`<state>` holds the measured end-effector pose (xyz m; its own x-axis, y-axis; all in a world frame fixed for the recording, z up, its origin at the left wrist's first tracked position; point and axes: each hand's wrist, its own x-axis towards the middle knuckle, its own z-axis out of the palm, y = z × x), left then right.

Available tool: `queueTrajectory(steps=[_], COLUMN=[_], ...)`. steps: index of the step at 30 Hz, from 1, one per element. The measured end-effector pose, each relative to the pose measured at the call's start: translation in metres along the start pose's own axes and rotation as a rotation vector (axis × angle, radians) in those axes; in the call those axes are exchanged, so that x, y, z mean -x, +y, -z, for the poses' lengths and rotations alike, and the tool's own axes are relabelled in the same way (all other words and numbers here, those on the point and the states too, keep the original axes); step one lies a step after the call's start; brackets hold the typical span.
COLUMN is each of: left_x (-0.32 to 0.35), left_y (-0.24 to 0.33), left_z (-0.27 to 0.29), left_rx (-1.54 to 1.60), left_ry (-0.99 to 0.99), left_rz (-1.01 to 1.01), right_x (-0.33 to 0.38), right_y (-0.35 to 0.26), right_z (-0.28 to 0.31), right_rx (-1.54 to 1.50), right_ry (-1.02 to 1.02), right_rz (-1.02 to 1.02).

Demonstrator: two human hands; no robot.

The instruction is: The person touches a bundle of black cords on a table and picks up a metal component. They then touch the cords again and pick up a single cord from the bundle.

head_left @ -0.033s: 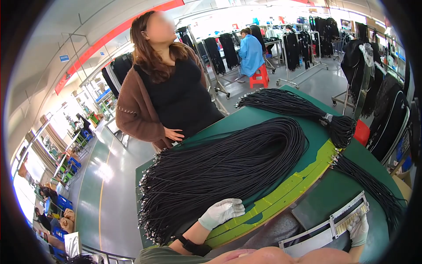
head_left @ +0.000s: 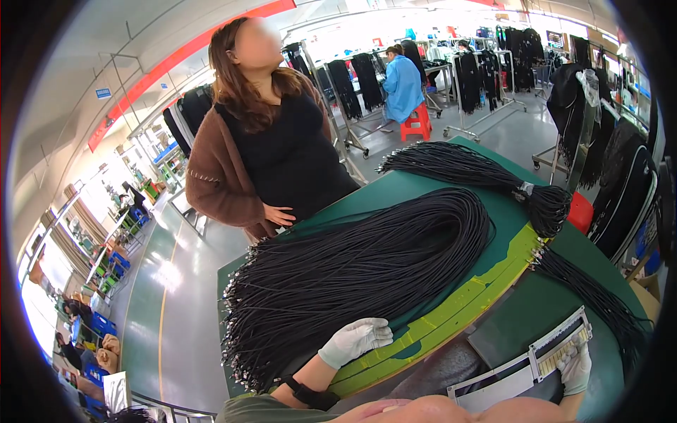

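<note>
My left hand [head_left: 356, 342], in a white glove, rests at the near edge of the green table, fingers extended and slightly bent, holding nothing visible. Beside it lies a large looped bundle of black cables [head_left: 352, 261], their shiny metal ends fanned out on the left. At the lower right, my gloved right hand [head_left: 576, 368] grips the side of a long silver-white frame [head_left: 493, 384] with window-like openings. Pale yellowish strips [head_left: 560, 356] show in the opening by its fingers. Part of the frame's lower side is hidden behind my body.
A tied black cable bundle [head_left: 472, 163] lies along the table's far side, another [head_left: 585, 289] at the right. A yellow-green strip [head_left: 451, 310] runs along the table's near edge [head_left: 522, 156]. A person in a brown cardigan [head_left: 215, 176] stands across the table; racks of black cords stand behind.
</note>
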<state>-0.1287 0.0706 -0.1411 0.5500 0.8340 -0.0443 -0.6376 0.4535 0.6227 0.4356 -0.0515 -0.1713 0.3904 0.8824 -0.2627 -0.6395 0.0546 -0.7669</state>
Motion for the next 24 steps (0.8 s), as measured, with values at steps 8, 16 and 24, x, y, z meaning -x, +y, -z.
queueTrajectory(steps=[8, 16, 24], left_x=[0.0003, 0.0007, 0.0002], left_y=[0.0007, 0.0001, -0.0006], left_z=[0.0013, 0.0008, 0.0000], left_rx=[-0.007, -0.006, -0.004], left_ry=[0.009, 0.009, -0.002], left_rz=[0.008, 0.005, -0.003], right_x=[-0.0004, -0.0016, -0.0018], right_y=[0.0002, -0.0001, 0.0006], right_z=[-0.0015, 0.0043, 0.0054], right_rx=[0.001, -0.001, -0.011], right_ry=[0.005, -0.007, -0.022], right_rz=[0.008, 0.004, 0.015])
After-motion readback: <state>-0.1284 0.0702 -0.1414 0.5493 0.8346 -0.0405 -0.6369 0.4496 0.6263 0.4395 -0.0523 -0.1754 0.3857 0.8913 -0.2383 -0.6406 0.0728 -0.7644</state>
